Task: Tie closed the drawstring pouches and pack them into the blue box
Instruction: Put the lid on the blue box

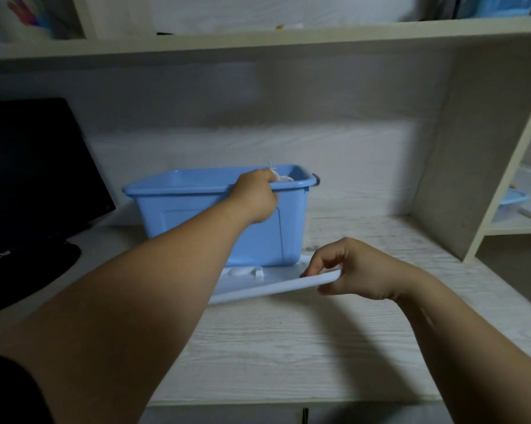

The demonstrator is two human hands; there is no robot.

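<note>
The blue box (196, 228) stands open on the white desk, in the middle of the view. My left hand (255, 197) reaches over its near rim, fingers curled inside the box beside a white drawstring pouch (281, 178) whose cords stick up; whether the fingers hold the pouch is hidden. In front of the box lies its pale lid (258, 286). My right hand (356, 270) pinches the lid's right end, which is tilted up off the desk.
A black monitor (34, 166) with its stand occupies the left of the desk. A shelf board runs overhead, and an upright shelf panel (478, 166) stands on the right. A blue tray (513, 198) sits in the right-hand shelf compartment.
</note>
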